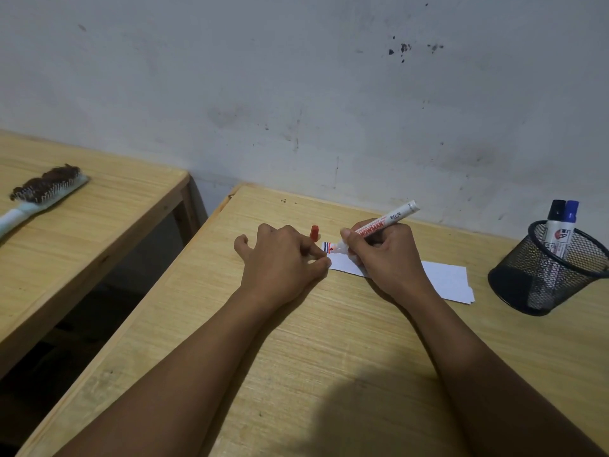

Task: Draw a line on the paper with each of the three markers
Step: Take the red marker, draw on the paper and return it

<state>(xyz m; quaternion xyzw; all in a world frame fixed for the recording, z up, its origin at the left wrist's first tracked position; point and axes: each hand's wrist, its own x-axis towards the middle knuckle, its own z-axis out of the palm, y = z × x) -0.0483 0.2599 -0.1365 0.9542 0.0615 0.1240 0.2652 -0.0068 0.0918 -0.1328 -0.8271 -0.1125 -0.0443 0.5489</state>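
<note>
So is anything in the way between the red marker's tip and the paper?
Nothing visible is. The right hand holds the red marker with its tip right at the paper, beside the lines already drawn. The left hand holds the paper's end and the red cap.

One head-worn view — looking forward and down, seemingly close, at the desk [296, 341] against the wall [296, 94].

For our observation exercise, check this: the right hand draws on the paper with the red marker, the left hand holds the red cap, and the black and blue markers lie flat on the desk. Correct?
One detail is wrong. The black marker and blue marker stand in the mesh pen cup, not flat on the desk, as the head view shows. The rest holds: right hand drawing with the red marker on the paper, left hand holding the red cap.
</note>
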